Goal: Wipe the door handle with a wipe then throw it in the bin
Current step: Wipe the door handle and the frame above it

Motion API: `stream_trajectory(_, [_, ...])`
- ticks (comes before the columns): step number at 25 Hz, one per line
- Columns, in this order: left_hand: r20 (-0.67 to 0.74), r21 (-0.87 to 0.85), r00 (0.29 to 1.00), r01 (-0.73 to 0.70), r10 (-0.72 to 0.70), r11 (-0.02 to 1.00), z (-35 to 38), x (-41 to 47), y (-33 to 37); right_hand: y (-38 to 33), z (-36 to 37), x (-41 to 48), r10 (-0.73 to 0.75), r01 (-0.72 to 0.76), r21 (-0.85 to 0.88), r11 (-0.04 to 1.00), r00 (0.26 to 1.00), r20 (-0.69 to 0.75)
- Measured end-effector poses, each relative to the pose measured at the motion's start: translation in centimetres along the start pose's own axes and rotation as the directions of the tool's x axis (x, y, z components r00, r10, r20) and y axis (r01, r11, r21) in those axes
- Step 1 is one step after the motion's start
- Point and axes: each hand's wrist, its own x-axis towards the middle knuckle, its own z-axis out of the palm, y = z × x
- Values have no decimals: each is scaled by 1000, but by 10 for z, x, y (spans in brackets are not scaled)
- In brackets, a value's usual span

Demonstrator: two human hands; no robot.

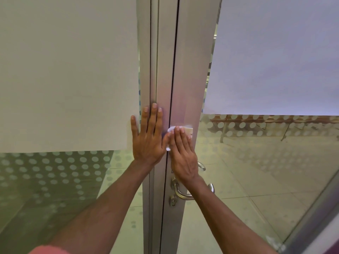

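A silver lever door handle [180, 194] sits low on the grey metal door frame [185, 79], with a keyhole [173, 201] just below its base. My right hand [182, 156] presses a white wipe [172, 129] flat against the frame, above the handle; my wrist hides part of the lever. My left hand [149, 136] lies flat with fingers spread on the neighbouring frame post and frosted panel, holding nothing. No bin is in view.
Frosted glass panels [69, 74] with dotted strips flank the frame. Through the right glass [266, 162] I see a tiled floor and bench legs. A second handle [201, 165] shows on the far side of the door.
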Motion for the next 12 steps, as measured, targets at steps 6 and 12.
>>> stream_trajectory(6, [16, -11, 1000, 6, -6, 1000, 0, 0, 0, 9, -10, 1, 110, -110, 14, 994, 994, -25])
stream_trajectory(12, [-4, -18, 1000, -4, 4, 1000, 0, 0, 0, 4, -7, 2, 75, -75, 11, 997, 996, -42])
